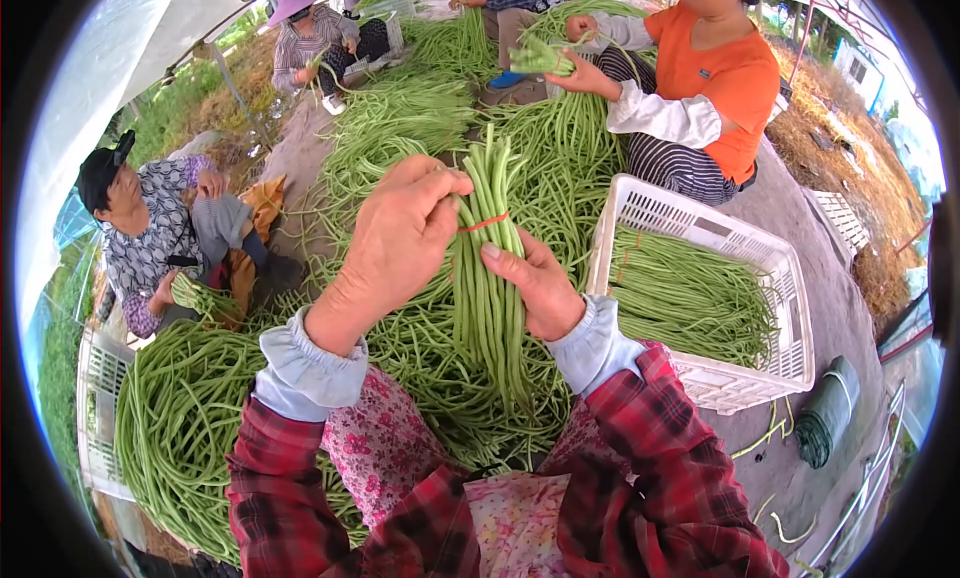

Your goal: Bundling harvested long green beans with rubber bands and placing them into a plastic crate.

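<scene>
A bundle of long green yardlong beans (487, 315) is held upright before me, its cut ends up and its tails hanging over my lap. Round its upper part runs a red rubber band (484, 223). My right hand (544, 285) grips the bundle from the right, thumb across the front just below the band. At the left edge, my left hand (397, 240) has its thumb and fingertips pinched together against the bundle, just above the band. Exactly what those fingertips pinch is hidden. Loose beans (420, 353) lie heaped below and beyond my hands.
To my right stands a white plastic crate (705, 218) holding banded beans (690, 300). A heap of beans (180, 428) is at my left, beside another white crate (101, 405). Several co-workers sit around the pile; one in orange (716, 83) holds a bundle. A green roll (825, 413) lies right.
</scene>
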The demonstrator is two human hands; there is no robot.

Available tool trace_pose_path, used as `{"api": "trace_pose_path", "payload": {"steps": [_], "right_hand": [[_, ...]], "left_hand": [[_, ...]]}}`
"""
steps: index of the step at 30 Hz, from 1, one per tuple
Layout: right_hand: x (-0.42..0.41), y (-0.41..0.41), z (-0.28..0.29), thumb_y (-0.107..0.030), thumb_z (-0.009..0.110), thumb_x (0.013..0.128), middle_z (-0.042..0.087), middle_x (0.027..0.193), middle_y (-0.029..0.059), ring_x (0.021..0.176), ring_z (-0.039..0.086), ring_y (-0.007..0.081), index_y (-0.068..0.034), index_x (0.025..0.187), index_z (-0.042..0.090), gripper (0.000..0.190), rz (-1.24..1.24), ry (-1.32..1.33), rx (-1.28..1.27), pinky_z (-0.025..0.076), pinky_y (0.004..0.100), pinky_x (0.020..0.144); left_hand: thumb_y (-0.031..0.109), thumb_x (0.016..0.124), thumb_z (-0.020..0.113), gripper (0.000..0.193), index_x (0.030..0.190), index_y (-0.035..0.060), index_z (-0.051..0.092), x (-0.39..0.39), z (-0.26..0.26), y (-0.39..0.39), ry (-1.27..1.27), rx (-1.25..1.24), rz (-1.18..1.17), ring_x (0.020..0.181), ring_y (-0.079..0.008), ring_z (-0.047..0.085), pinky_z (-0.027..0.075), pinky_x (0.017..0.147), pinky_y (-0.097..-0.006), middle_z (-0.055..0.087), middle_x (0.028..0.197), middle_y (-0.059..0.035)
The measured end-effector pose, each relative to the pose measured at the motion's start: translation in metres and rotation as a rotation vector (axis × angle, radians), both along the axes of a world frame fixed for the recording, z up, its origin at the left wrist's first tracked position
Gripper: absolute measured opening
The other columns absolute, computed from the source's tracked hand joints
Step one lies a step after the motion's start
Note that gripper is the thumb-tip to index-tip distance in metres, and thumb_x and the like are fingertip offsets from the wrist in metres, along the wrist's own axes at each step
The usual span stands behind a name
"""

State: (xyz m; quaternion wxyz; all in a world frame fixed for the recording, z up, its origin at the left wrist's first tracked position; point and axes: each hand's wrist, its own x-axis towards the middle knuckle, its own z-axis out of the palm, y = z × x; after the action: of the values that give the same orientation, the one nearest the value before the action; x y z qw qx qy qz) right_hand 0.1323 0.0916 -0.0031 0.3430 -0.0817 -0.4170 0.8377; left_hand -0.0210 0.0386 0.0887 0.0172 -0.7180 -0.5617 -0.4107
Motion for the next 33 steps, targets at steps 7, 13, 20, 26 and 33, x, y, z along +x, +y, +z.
{"api": "trace_pose_path", "payload": {"steps": [7,13,20,26,33], "right_hand": [[-0.002,-0.001,0.0,-0.013,0.061,0.089,0.057,0.102,-0.0016,0.087,0.054,0.0052,-0.006,0.129,0.045,0.044,-0.047,0.011,0.104,0.046,0.0221,0.075],[0.0,-0.003,0.004,-0.013,0.061,0.089,0.057,0.102,-0.0021,0.088,0.055,0.0057,-0.005,0.13,0.044,0.045,-0.036,0.009,0.082,0.047,0.0229,0.076],[0.0,-0.002,0.003,-0.014,0.062,0.088,0.059,0.098,-0.0002,0.085,0.057,0.0082,-0.005,0.128,0.046,0.044,-0.014,-0.016,0.038,0.05,0.0252,0.074],[0.005,-0.002,0.009,-0.013,0.062,0.088,0.061,0.101,0.004,0.087,0.06,0.0117,-0.005,0.126,0.048,0.042,-0.039,-0.024,0.005,0.052,0.0291,0.074],[0.028,0.015,0.014,-0.031,0.054,0.09,0.06,0.107,0.0144,0.096,0.061,0.0244,-0.003,0.126,0.045,0.047,-0.117,0.141,0.052,0.051,0.0389,0.084]], "left_hand": [[0.002,0.075,0.063,0.016,0.085,0.0014,0.051,0.001,0.004,0.0,0.039,-0.055,-0.058,0.087,-0.0229,0.053,0.043,0.079,-0.0304,0.051,0.091,-0.009],[0.001,0.078,0.064,0.015,0.084,0.0013,0.05,-0.005,-0.005,0.004,-0.251,-0.004,-0.246,0.082,-0.0192,0.054,0.045,0.074,-0.0306,0.052,0.086,-0.0075],[0.003,0.084,0.061,0.012,0.087,0.0009,0.05,-0.006,0.004,0.011,-0.418,-0.116,-0.138,0.074,-0.0083,0.05,0.046,0.065,-0.0241,0.053,0.088,-0.0031],[0.007,0.086,0.062,0.016,0.097,0.0009,0.052,-0.006,0.011,0.02,-0.441,-0.105,-0.239,0.084,-0.0101,0.053,0.049,0.074,-0.0264,0.055,0.094,-0.0032],[0.036,0.086,0.064,0.066,0.131,-0.005,0.037,0.025,-0.036,-0.007,-0.739,-0.197,-0.322,0.116,-0.0228,0.049,0.041,0.095,-0.0319,0.051,0.125,-0.017]]}}
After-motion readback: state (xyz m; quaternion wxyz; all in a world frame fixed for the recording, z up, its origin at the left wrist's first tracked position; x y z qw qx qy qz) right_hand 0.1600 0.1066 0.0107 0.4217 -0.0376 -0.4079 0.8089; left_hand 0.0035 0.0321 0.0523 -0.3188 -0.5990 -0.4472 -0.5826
